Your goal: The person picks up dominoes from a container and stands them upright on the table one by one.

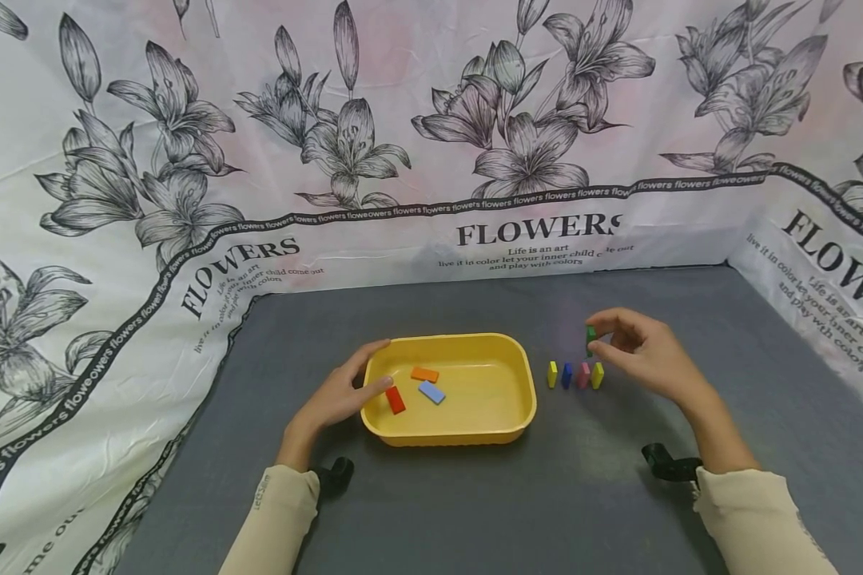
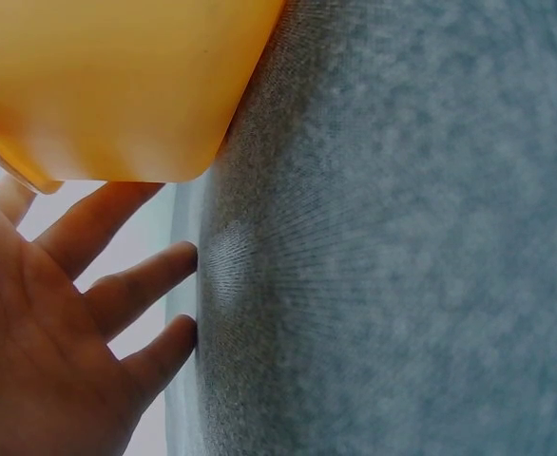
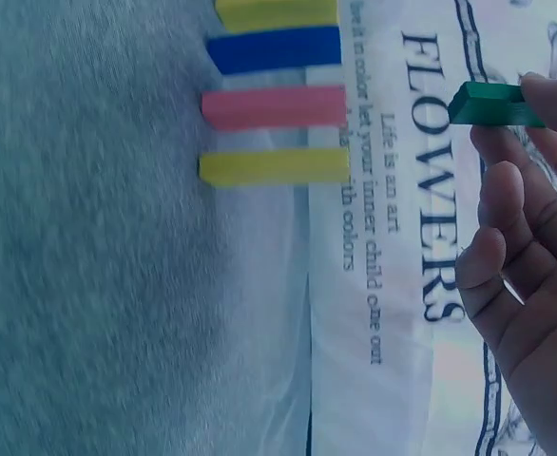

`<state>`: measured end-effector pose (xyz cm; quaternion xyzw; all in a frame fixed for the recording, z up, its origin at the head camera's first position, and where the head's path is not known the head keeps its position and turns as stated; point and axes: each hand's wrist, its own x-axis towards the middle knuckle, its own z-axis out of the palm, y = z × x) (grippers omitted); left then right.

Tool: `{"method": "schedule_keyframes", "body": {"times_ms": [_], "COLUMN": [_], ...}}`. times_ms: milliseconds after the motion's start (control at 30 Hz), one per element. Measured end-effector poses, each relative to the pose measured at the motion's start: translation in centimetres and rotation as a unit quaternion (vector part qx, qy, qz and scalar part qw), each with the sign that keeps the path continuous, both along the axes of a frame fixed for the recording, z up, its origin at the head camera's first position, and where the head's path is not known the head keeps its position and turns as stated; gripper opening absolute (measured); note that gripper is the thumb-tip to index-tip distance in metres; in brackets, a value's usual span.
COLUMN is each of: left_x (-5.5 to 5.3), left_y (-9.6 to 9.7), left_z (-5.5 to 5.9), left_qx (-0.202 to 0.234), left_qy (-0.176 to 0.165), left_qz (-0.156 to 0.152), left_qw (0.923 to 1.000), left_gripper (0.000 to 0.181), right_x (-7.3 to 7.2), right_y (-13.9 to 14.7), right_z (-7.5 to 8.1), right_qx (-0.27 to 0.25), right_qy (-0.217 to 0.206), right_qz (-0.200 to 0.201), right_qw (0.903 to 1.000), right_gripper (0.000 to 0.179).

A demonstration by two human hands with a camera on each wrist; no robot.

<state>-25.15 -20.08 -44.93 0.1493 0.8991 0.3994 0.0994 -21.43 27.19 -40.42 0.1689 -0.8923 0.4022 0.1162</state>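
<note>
One green block [image 1: 590, 340] is hovering above the surface [image 1: 475, 511], held near the right end of a row and higher than the row's tops. The right-hand grip [image 1: 642, 353] is pinching it between thumb and fingertips, opening no wider than the block, while the other fingers are curling loosely. Four more blocks are standing on end in the row, with narrow gaps: from the left, a yellow block [image 1: 552, 374], a blue block [image 1: 567, 375], a pink block [image 1: 583, 374] and a second yellow block [image 1: 598, 375]. Left of them, a yellow tub [image 1: 449, 438] is sitting on the surface; inside, towards its left end, an orange block [image 1: 424, 374], a red block [image 1: 395, 401] and a light blue block [image 1: 431, 392] are lying flat and apart. The left-hand grip [image 1: 340, 393] is resting at the tub's left end, fingers spreading wide outside and thumb reaching over the rim; two fingertips seem to be touching the surface, though that view is blurred. Behind everything, a flower-printed cloth [image 1: 388, 48] is hanging.
</note>
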Motion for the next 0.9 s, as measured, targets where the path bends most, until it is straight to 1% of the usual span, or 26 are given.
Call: {"method": "schedule_keyframes", "body": {"times_ms": [267, 533, 733, 900], "left_x": [0.0, 0.0, 0.0, 0.0], "left_y": [0.1, 0.1, 0.0, 0.0], "left_z": [0.1, 0.2, 0.1, 0.0], "left_qx": [0.003, 0.003, 0.004, 0.007], "left_qy": [0.000, -0.003, -0.003, -0.004], "left_qz": [-0.004, -0.002, -0.005, -0.005], "left_qw": [1.0000, 1.0000, 1.0000, 1.0000], "left_gripper": [0.066, 0.066, 0.066, 0.066], "right_x": [0.1, 0.0, 0.1, -0.2], "right_y": [1.7, 2.8, 3.5, 4.0], "right_z": [-0.4, -0.7, -0.8, -1.2], "right_qx": [0.007, 0.031, 0.048, 0.068], "right_qy": [-0.015, -0.041, -0.067, -0.099], "right_qz": [-0.018, -0.029, -0.023, -0.005], "right_qw": [0.9997, 0.9982, 0.9963, 0.9928], "right_gripper": [0.023, 0.026, 0.028, 0.028]}}
